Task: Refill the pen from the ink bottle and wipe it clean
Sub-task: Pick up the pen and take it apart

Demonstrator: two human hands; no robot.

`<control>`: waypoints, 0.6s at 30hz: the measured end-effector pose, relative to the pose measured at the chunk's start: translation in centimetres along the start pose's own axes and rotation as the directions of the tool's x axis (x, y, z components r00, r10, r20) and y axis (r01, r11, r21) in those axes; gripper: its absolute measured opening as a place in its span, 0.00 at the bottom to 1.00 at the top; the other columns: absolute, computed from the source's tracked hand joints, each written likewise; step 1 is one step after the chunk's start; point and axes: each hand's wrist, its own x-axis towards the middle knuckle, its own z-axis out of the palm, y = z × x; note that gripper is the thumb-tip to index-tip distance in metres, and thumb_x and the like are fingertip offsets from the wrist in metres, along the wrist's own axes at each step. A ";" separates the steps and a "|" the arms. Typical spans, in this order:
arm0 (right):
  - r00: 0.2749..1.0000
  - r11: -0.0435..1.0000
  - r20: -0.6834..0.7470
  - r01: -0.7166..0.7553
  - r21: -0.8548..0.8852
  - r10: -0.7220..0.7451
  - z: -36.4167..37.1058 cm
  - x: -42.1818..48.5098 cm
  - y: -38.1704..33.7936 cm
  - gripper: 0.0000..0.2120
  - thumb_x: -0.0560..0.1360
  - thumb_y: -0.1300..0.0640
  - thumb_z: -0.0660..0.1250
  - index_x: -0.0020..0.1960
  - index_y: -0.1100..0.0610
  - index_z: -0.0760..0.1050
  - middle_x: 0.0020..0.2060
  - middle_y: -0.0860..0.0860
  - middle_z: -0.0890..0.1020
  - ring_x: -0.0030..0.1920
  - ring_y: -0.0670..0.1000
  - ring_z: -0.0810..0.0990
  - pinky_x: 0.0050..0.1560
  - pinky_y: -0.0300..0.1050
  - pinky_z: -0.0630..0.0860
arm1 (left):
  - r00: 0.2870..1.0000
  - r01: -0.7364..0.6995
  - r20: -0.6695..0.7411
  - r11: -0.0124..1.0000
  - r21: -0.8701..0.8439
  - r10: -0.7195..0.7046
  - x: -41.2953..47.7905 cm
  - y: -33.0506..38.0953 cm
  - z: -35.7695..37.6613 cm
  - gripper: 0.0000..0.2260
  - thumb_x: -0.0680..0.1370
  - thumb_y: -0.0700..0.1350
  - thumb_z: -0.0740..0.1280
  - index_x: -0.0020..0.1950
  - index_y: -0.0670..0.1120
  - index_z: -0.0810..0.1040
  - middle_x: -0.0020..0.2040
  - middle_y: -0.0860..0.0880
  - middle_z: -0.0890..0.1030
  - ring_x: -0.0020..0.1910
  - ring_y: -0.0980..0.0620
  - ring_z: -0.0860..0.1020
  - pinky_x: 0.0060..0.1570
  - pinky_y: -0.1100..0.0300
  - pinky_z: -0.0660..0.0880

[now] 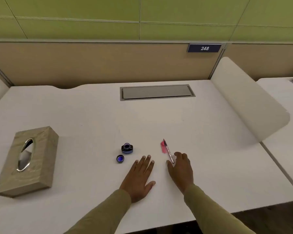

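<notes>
Head view: pen lies flat on the bench, right of centre in the near half, nib pointing toward the far edge. A pink piece lies against its left side, near the nib end; cap or barrel, can't tell.

Right hand is at the pen's near end, loosely spread, thumb on the left of the pen and fingers on the right. No closed grip; contact with the pen can't be told.

Left hand lies palm down on the bench, fingers straight and together, thumb out to the right, holding nothing. It sits between the pen and the bottle, nearer the near edge.

Ink bottle stands upright and uncapped around bench centre, left of the pen and apart from it, blue ink showing in the mouth. Bottle cap lies just beside it toward the near-left, inside facing up.

Tissue box lies near the left edge, oval slot up. Grey cable hatch is set into the bench near the far edge. White side divider stands along the right edge. Number plate reading 248 is on the back partition. Both forearms wear olive sleeves.
</notes>
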 end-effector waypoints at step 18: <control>0.993 0.983 -0.003 -0.116 0.142 0.118 0.2 1.6 -0.3 0.09 0.81 0.58 0.63 0.59 0.59 0.77 0.51 0.54 0.78 0.46 0.54 0.77 0.48 0.45 0.73 | 1.000 0.013 -0.024 1.000 0.025 -0.013 0.2 -0.7 1.5 0.33 0.83 0.63 0.48 0.82 0.50 0.41 0.82 0.50 0.38 0.81 0.51 0.37 0.77 0.51 0.39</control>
